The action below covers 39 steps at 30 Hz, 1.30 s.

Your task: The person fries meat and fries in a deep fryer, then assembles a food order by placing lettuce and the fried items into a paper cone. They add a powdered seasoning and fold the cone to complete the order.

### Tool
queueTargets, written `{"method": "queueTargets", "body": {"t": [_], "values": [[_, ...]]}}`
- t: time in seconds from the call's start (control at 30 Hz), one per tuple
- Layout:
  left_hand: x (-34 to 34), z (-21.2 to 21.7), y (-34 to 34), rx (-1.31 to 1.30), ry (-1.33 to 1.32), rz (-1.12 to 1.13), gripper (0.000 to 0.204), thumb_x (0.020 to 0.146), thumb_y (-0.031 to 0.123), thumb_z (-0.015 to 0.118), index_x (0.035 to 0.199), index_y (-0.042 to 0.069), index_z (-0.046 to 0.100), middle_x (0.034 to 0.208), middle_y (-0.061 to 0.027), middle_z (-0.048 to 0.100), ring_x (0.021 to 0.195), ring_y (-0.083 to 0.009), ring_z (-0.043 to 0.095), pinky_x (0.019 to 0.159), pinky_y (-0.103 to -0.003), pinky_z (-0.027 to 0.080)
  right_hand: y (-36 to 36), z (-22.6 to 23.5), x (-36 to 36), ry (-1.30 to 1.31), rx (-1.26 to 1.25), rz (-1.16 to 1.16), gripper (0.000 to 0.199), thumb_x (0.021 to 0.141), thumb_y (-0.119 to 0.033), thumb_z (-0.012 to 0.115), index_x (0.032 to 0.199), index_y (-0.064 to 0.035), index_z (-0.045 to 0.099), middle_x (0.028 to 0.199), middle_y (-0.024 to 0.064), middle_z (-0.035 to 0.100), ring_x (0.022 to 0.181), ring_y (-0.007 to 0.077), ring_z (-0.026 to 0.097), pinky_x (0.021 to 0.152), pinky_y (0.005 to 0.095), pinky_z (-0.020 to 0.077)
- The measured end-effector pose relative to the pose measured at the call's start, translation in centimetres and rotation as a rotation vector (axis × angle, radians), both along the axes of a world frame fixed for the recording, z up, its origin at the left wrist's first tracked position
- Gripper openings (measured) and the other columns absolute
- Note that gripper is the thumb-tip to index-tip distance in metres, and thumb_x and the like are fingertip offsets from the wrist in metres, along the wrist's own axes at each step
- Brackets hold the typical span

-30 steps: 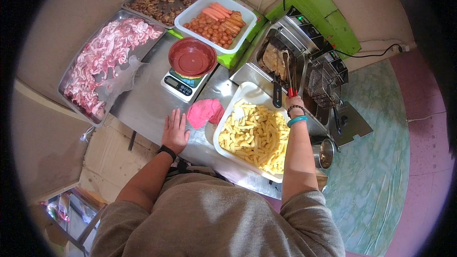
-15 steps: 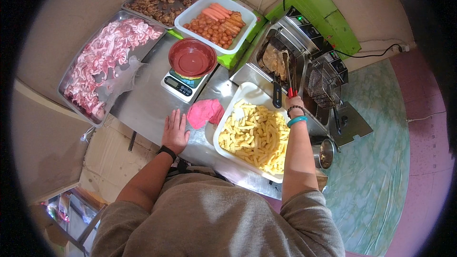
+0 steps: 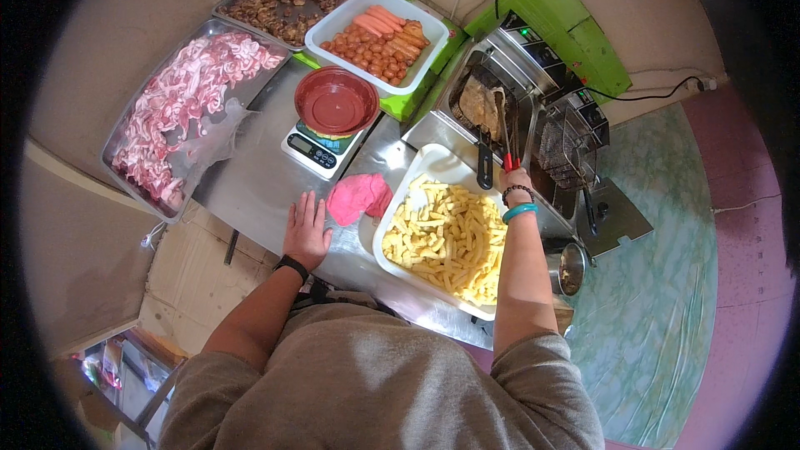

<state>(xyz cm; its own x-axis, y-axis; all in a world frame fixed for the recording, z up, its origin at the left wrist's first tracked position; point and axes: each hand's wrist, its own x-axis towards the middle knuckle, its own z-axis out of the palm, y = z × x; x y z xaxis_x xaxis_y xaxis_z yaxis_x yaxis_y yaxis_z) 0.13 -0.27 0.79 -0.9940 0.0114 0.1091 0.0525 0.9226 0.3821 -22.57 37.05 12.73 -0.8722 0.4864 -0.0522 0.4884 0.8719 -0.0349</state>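
Observation:
My right hand is closed round the red handles of a pair of tongs. Their metal jaws reach into the fryer basket, where browned food lies in the left well of the fryer. My left hand rests flat on the steel worktop, fingers stretched out and holding nothing. Just right of it lies a crumpled pink cloth. Between my arms stands a white tub filled with pale yellow fries. Whether the tong tips grip the food, I cannot tell.
A brown bowl sits on a white scale. Beyond are a white tub of sausages, a tray of browned pieces and a tray of raw sliced meat. Right are a second fryer basket and a metal pot.

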Motion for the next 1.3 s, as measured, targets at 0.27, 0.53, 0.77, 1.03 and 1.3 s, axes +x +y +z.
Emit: {"method": "queueTargets", "body": {"t": [0.27,0.53,0.77,1.03,1.3], "values": [[0.0,0.2,0.1,0.005,0.009,0.000,0.062,0.076,0.026,0.056,0.127,0.000,0.034,0.135,-0.0196,0.025,0.128,-0.0317,0.019,0.104,-0.047,0.016,0.6,-0.5,-0.5,-0.030,-0.031,-0.013,0.055,0.075,-0.040,0.053,0.108,0.0037,0.047,0.108,0.0238,0.054,0.104,0.0340,0.052,0.088,0.0397,0.0416],[0.0,0.1,0.1,0.010,0.010,0.000,0.062,0.075,0.026,0.056,0.127,0.000,0.034,0.135,-0.0203,0.025,0.128,-0.0319,0.019,0.104,-0.047,0.016,0.8,-0.7,-0.5,-0.007,0.003,-0.006,0.055,0.073,-0.041,0.054,0.105,0.0039,0.051,0.105,0.0231,0.056,0.100,0.0316,0.055,0.086,0.0371,0.0436],[0.0,-0.1,0.0,0.003,0.024,0.000,0.062,0.075,0.025,0.056,0.127,0.000,0.033,0.135,-0.0205,0.025,0.128,-0.0319,0.019,0.103,-0.047,0.016,0.5,-0.5,-0.3,-0.008,0.004,0.003,0.055,0.074,-0.041,0.053,0.105,0.0043,0.050,0.105,0.0233,0.056,0.101,0.0322,0.054,0.086,0.0371,0.0433],[0.0,0.0,0.0,0.010,0.012,0.004,0.061,0.075,0.025,0.055,0.127,0.000,0.034,0.135,-0.0198,0.025,0.128,-0.0313,0.018,0.104,-0.047,0.016,0.2,-0.2,-0.2,-0.033,0.008,0.021,0.055,0.076,-0.040,0.051,0.107,0.0048,0.049,0.106,0.0241,0.055,0.102,0.0317,0.054,0.087,0.0366,0.0431],[-0.1,0.0,0.1,0.002,0.025,-0.001,0.061,0.075,0.026,0.056,0.127,0.000,0.034,0.135,-0.0198,0.025,0.128,-0.0315,0.018,0.104,-0.047,0.016,1.3,-1.0,-0.7,-0.030,0.030,0.050,0.057,0.075,-0.042,0.052,0.108,0.0045,0.049,0.108,0.0241,0.054,0.103,0.0312,0.053,0.088,0.0352,0.0418]]}}
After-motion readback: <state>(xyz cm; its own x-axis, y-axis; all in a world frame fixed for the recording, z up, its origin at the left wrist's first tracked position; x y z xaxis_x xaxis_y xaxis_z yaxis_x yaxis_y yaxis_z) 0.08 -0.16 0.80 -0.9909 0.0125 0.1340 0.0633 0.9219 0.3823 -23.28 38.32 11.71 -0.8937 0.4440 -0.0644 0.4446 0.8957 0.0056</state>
